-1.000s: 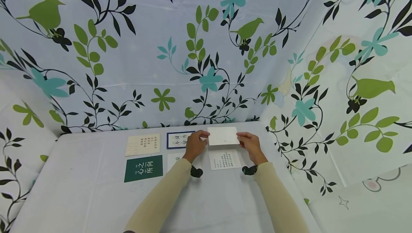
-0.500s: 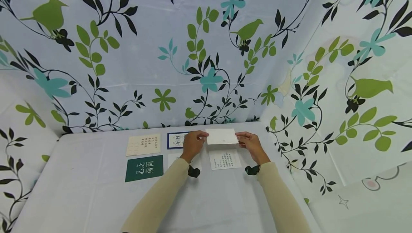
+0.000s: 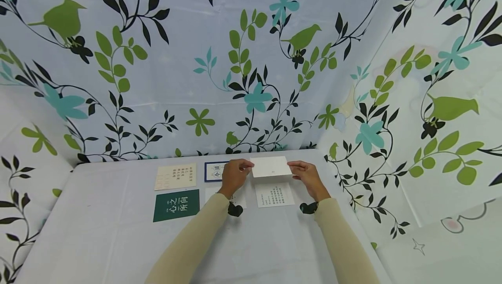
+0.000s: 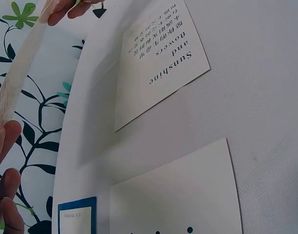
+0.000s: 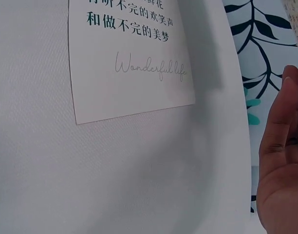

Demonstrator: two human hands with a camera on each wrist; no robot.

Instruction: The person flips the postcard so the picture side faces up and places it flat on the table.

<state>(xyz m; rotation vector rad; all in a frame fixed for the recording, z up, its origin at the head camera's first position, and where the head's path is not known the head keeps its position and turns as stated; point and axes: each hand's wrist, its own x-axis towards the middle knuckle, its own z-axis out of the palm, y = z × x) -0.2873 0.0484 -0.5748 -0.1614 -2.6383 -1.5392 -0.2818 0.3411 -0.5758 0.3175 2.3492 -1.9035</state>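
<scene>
A white card (image 3: 270,167) is held up off the table by both hands, its printed side mostly turned from the head camera. My left hand (image 3: 234,177) pinches its left edge between thumb and fingertips. At the opposite edge, my right hand (image 3: 310,180) pinches it too. Below the raised card lies a white printed card (image 3: 275,195), flat on the table; the left wrist view shows "Sunshine and flowers" on it. Under my left forearm is another white card (image 4: 183,195), partly hidden in the head view. A blue-bordered card (image 3: 213,172) is partly covered by my left hand.
A cream card (image 3: 175,177) and a dark green card (image 3: 176,205) with white characters lie to the left on the white-covered table (image 3: 86,214). Behind the table's far edge hangs a leaf-and-bird patterned cloth (image 3: 168,79), which also covers the sides.
Both hands have shifted the raised card slightly left and down, and it tilts a little more. Its grip is unchanged. The cards on the table lie as before.
</scene>
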